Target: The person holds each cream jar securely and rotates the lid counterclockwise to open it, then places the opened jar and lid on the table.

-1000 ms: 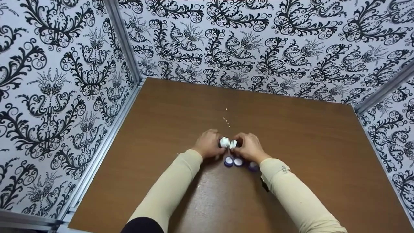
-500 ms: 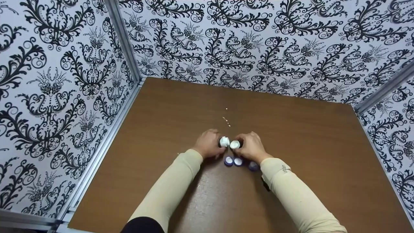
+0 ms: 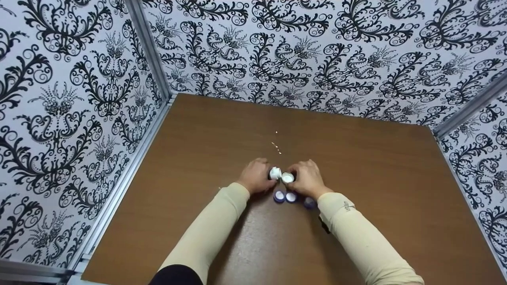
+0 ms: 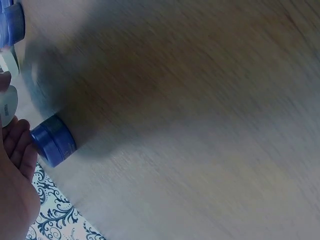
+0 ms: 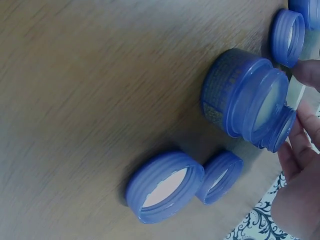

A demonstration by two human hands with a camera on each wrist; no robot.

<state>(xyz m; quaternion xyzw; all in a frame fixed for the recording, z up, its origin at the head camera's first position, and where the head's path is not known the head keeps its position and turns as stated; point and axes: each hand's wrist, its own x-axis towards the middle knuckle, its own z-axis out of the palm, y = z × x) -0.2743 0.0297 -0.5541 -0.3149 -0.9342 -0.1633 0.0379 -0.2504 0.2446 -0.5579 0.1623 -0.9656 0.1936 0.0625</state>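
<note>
Over the table (image 3: pixel 356 245) my left hand (image 3: pixel 255 176) holds a small white round piece (image 3: pixel 275 173). Small print shows on a white disc in the left wrist view. My right hand (image 3: pixel 308 180) pinches a second white round piece (image 3: pixel 288 177), its rimmed face turned up, close beside the first. Past my left fingers a blue jar (image 4: pixel 52 140) stands on the table. Near my right hand is an open blue jar (image 5: pixel 240 97) with pale contents. A smaller blue threaded piece (image 5: pixel 285 131) overlaps it. My palms hide part of this group.
Two blue rings with white centres (image 5: pixel 165 187) lie together under my right hand. Two more purple-rimmed round pieces (image 3: pixel 279 196) sit just in front of my hands, with a third purple one by my right wrist. White crumbs (image 3: pixel 276 146) dot the table behind. Patterned walls (image 3: pixel 293 51) enclose it.
The white piece in my right hand has turned from nearly edge-on to face up. My left hand stays in place with its piece.
</note>
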